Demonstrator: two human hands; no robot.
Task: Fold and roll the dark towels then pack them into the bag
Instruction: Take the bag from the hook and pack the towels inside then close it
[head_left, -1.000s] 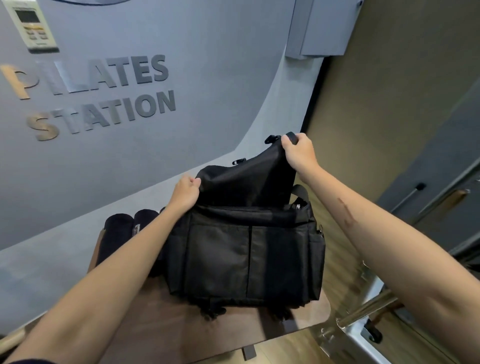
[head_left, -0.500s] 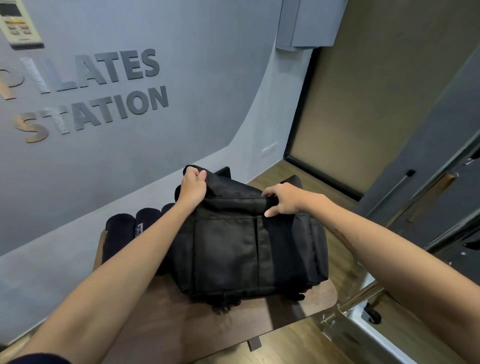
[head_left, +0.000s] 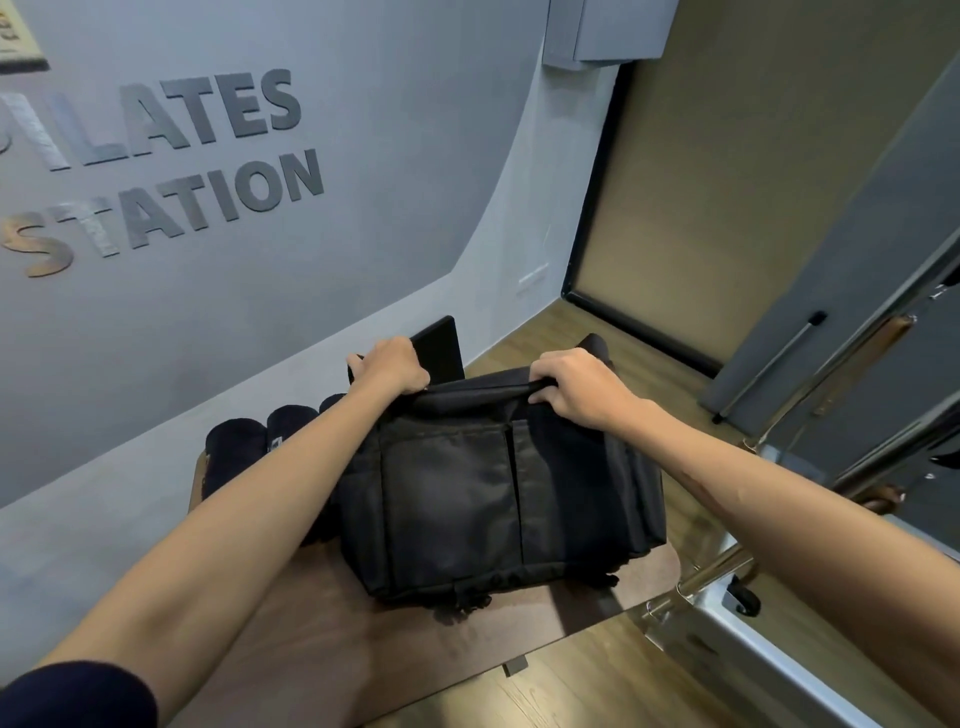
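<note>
Upright, the black bag shows two front pockets.

Brown wooden table: black bag at centre-right; rolled dark towels just left of it, far side

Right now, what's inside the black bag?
Cannot tell: both hands, left hand and right hand, grip the bag's top edge, hiding its inside. Rolled dark towels lie beside it, outside.
</note>
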